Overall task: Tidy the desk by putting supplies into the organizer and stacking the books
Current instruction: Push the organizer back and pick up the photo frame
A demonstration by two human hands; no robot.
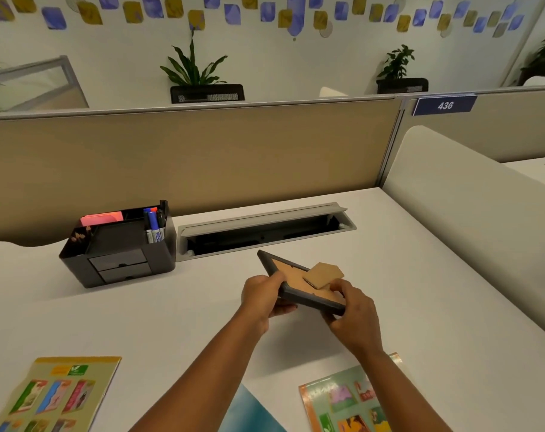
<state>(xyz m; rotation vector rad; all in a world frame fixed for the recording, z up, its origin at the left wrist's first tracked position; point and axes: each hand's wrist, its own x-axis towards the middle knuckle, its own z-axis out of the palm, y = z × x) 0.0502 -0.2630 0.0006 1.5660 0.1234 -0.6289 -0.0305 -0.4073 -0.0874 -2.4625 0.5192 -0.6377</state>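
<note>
A small dark picture frame [291, 269] is held above the middle of the white desk [171, 322], its brown backing up and its cardboard stand [324, 274] folded out. My left hand [263, 296] grips the frame's left edge, and my right hand [350, 310] grips its near right corner. The black organizer [121, 247] stands at the back left with pink sticky notes, pencils and markers in it. A yellow-green book [56, 394] lies at the front left. A green and orange book [349, 400] lies at the front right. A teal book [249, 413] shows between my arms.
An open grey cable tray [265, 229] is set into the desk behind the frame. A tan partition [187, 157] closes the back. A white curved divider [467, 213] bounds the right side.
</note>
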